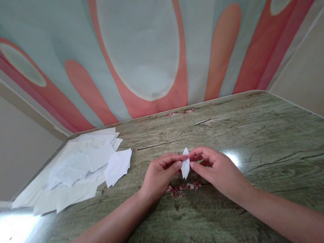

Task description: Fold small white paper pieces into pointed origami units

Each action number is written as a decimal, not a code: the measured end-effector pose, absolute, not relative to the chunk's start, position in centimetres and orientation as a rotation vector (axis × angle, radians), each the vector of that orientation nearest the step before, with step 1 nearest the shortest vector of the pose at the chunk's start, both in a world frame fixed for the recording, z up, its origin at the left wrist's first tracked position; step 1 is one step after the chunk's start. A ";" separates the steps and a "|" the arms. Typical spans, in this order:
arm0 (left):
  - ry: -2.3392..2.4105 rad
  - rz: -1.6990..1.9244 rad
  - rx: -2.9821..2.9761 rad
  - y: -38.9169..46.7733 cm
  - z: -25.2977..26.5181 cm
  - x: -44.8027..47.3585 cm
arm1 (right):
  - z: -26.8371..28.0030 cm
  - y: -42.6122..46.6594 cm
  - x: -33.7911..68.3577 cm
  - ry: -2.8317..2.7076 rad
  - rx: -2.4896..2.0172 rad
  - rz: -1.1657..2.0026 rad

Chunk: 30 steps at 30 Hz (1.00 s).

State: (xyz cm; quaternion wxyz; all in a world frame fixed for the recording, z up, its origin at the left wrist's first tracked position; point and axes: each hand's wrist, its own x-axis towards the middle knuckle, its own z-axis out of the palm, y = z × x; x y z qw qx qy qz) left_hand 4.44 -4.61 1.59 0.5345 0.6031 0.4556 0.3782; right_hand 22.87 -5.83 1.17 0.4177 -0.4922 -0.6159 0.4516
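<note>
A small folded piece of white paper (pixel 185 169), narrow and pointed at both ends, is held upright just above the table. My left hand (pixel 160 174) pinches its left side between thumb and fingers. From the right, my right hand (pixel 214 167) has its fingertips and thumb at the paper's upper and right edge, curled in a loose pinch. The finer folds are too small to make out.
To the left, a spread heap of white paper sheets (pixel 74 167) covers the table's corner, with a small stack of paper squares (pixel 118 166) at its right edge. The wood-patterned table (pixel 261 144) meets a patterned wall covering (pixel 140 108) behind.
</note>
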 end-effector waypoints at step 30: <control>1.009 0.679 1.228 -4.1 2.6 3.9 | 1.0 -5.8 23.1 -1.730 -1.151 0.953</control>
